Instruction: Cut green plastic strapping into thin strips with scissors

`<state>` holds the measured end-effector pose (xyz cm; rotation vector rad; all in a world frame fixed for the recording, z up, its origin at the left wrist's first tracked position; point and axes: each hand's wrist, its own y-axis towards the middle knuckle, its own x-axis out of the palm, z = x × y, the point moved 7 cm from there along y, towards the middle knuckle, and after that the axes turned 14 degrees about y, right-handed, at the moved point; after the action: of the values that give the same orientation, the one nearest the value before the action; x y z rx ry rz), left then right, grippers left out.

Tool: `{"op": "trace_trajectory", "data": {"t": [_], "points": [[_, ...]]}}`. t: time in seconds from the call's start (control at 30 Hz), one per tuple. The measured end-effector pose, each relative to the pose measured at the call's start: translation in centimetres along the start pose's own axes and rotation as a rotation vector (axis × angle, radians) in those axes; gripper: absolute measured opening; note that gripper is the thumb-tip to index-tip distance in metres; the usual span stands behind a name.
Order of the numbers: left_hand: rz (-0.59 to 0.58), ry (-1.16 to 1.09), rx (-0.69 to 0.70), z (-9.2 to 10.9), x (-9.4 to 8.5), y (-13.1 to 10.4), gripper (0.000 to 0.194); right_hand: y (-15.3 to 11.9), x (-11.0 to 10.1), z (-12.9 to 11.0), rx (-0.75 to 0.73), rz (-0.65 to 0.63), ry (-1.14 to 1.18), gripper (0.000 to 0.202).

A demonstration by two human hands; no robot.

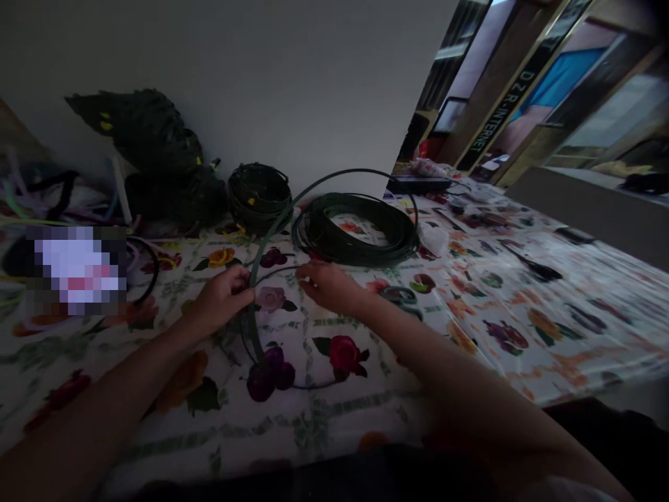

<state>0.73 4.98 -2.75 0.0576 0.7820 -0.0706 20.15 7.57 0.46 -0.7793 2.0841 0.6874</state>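
A long dark green strip arches up from the flowered tablecloth and curves over to the right. My left hand pinches it near the middle of the table. My right hand is closed on the end of a thin dark piece that runs across to the left hand. Just behind my right hand lies a wide coil of dark green strip. Green-handled scissors lie beside my right forearm, which partly hides them.
A woven dark green basket and a large dark woven leaf-like object stand against the wall. Tangled coloured strips and a blurred-out item are at the left. Black scissors lie at the right.
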Motion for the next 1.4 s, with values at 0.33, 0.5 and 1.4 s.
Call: {"op": "trace_trajectory", "data": {"t": [0.33,0.5,1.4], "points": [[0.169,-0.089,0.002,0.3,-1.9,0.0,0.017,1.6,5.4,-7.1,-0.103,-0.129,-0.155,0.026],[0.214,-0.064,-0.007,0.0,-2.3,0.0,0.017,4.9,4.8,-2.1,0.011,-0.134,-0.356,0.024],[0.149,0.148,-0.032,-0.3,-0.9,0.0,0.018,4.6,-5.7,3.2,0.136,0.06,0.357,0.017]]}}
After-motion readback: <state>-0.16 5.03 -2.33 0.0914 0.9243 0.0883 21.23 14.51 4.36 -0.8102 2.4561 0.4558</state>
